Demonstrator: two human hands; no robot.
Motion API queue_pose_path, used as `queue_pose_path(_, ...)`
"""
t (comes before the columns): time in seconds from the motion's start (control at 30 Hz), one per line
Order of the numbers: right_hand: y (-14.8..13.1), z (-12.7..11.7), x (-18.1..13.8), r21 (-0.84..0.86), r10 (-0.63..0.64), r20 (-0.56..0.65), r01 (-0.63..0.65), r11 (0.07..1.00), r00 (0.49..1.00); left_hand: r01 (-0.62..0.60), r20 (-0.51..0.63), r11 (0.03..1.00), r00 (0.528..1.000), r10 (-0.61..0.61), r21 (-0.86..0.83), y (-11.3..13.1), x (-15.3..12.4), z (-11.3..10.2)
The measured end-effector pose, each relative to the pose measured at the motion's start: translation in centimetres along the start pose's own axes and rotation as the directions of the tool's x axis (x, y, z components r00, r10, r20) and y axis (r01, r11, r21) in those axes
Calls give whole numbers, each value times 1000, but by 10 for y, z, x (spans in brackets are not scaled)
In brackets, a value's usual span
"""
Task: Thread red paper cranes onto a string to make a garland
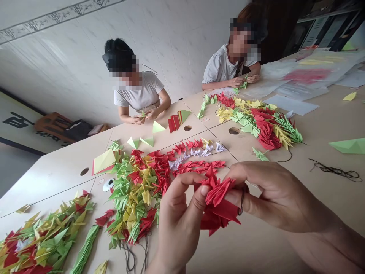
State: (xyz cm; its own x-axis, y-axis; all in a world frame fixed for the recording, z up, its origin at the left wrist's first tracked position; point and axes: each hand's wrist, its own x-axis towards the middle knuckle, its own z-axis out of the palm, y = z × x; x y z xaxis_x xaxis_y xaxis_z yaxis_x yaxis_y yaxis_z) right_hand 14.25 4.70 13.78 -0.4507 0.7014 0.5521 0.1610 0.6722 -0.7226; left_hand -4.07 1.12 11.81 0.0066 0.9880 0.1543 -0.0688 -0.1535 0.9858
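Between my two hands is a cluster of red folded paper cranes (219, 194), held up above the table. My left hand (182, 213) pinches its left side with thumb and forefinger. On the right side, the fingers of my right hand (270, 194) close round the same red cranes, and a dark cord (242, 201) loops out beside the thumb. Part of the cluster is hidden behind my fingers. Just beyond my hands lie rows of red cranes (199, 166) and a row of white cranes (191, 154).
Piles of green, yellow and red cranes (134, 190) cover the table's left half, with another heap (265, 125) at the right. Black cord (336, 170) lies at far right. Two people (139, 91) sit opposite, each handling green paper. Folded paper sheets (175, 121) and plastic bags (308, 72) lie near them.
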Motion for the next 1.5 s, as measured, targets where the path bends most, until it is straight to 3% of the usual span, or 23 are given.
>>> queue_pose_path(0.17, 2, 0, -1, -84, 48, -6, -48, 995, 999, -6, -29, 1000, 1000, 5, -11, 0, -4, -2)
queue_pose_path(0.3, 2, -1, 2, -6, 108, -14, -108, 994, 994, -23, 23, 1000, 999, 23, -5, 3, -6, -2)
queue_pose_path(0.6, 1, -1, 3, 105, 219, -45, -213, 971, 975, -64, 14, 996, 998, 63, 55, 4, -8, 1)
queue_pose_path(0.77, 2, -1, 2, 161, 258, -14, -252, 954, 966, -66, 22, 995, 998, 64, 68, 3, -6, 0)
queue_pose_path(0.97, 4, -2, 3, 211, 243, 121, -265, 941, 962, -135, 8, 989, 991, 135, 56, 3, -8, 4)
queue_pose_path(1.2, -1, 2, 2, 363, 284, -31, -254, 897, 958, -145, 68, 986, 988, 139, 77, 9, -6, 5)
queue_pose_path(1.33, -2, 1, 1, 432, 334, -32, -289, 855, 942, -150, 96, 981, 986, 139, 121, 8, -5, 2)
queue_pose_path(1.5, -1, 1, 2, 459, 361, -25, -310, 833, 932, -82, 106, 996, 991, 77, 43, 6, -4, 1)
